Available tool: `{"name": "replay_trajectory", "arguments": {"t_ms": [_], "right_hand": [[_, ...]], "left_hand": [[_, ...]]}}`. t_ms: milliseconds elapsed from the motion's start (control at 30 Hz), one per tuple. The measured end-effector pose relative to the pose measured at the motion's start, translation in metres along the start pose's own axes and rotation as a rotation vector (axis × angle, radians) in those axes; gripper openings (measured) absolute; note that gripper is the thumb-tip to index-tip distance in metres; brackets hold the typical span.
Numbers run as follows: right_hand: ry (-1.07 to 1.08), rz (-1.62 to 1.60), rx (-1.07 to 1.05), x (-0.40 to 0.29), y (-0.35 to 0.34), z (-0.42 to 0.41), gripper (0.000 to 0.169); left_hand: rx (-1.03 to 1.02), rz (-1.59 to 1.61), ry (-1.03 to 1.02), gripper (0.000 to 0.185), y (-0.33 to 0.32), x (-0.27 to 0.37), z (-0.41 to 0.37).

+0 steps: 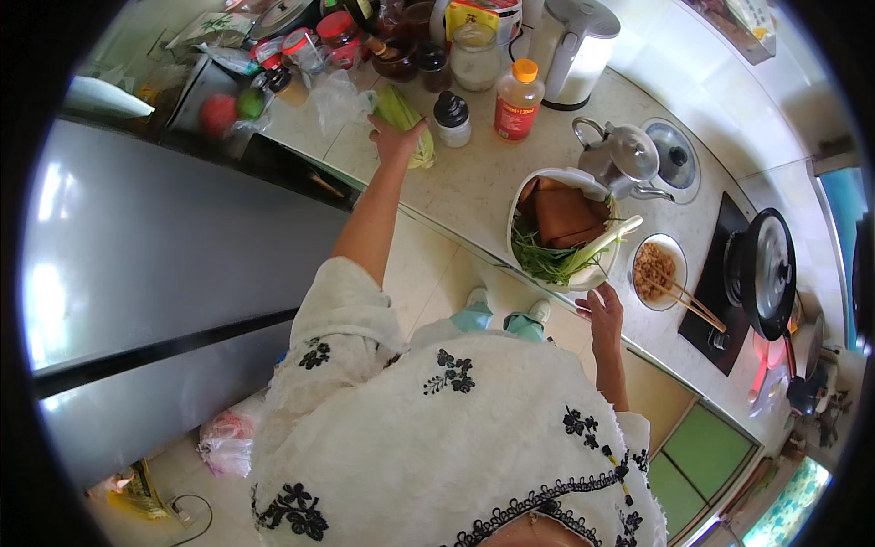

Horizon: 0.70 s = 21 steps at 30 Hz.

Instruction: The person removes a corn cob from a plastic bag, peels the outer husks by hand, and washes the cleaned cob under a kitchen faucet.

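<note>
On the counter lies a long pale-green leafy vegetable point(418, 145), possibly corn in its husk. My left hand point(396, 140) grips it from the near side, thumb and fingers spread around it. To the right is a white basket point(514, 222) with folded brown sheets point(569, 217), probably tofu skin, green herbs point(543, 256) and a pale stalk point(605, 243) that sticks out over its rim. My right hand point(605, 311) is just below the basket's near rim, fingers loosely apart and holding nothing; whether a fingertip touches the rim is unclear.
A bowl of minced food point(654, 268) with chopsticks stands beside the hob point(714, 342), which carries a lidded pan point(772, 273). Behind the basket are a steel kettle point(618, 161), an orange-capped bottle point(518, 102) and an electric kettle point(581, 55). Jars crowd the back; a fridge point(171, 239) is at left.
</note>
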State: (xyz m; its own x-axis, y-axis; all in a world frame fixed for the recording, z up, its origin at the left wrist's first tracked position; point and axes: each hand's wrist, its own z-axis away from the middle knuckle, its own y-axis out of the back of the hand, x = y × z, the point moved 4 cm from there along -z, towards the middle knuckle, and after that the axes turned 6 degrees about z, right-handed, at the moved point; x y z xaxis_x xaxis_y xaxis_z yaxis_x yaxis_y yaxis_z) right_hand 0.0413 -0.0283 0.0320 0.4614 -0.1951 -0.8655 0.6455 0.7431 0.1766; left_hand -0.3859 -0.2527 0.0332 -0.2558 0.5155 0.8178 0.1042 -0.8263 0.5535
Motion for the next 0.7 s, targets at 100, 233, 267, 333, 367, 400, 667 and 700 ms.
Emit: {"name": "replay_trajectory", "arguments": {"t_ms": [100, 233, 267, 333, 367, 400, 667, 700], "right_hand": [[-0.002, -0.015, 0.018, 0.007, 0.001, 0.006, 0.038], [-0.049, -0.107, 0.051, 0.028, 0.009, 0.01, 0.04], [-0.073, -0.133, 0.079, 0.032, 0.015, 0.013, 0.04], [-0.104, -0.145, 0.093, 0.034, 0.017, 0.013, 0.038], [-0.108, -0.167, 0.106, 0.034, 0.02, 0.014, 0.038], [-0.118, -0.179, 0.096, 0.034, 0.018, 0.014, 0.038], [-0.064, -0.209, 0.084, 0.034, 0.014, 0.037, 0.034], [-0.002, -0.197, 0.095, 0.024, 0.011, 0.043, 0.034]], "left_hand": [[-0.152, 0.134, 0.084, 0.099, -0.026, -0.038, -0.041], [-0.728, 0.811, 0.218, 0.033, -0.032, -0.065, -0.046], [-0.817, 0.788, 0.319, 0.033, -0.018, -0.038, -0.016], [-0.981, 0.988, 0.365, 0.04, 0.015, -0.036, -0.001], [-1.056, 1.055, 0.377, 0.042, 0.029, -0.023, 0.012], [-0.991, 1.025, 0.264, 0.046, 0.041, -0.04, -0.005], [-1.416, 1.062, -0.118, 0.066, 0.09, -0.001, 0.081], [-1.393, 1.016, -0.036, 0.063, 0.094, -0.018, 0.075]]}}
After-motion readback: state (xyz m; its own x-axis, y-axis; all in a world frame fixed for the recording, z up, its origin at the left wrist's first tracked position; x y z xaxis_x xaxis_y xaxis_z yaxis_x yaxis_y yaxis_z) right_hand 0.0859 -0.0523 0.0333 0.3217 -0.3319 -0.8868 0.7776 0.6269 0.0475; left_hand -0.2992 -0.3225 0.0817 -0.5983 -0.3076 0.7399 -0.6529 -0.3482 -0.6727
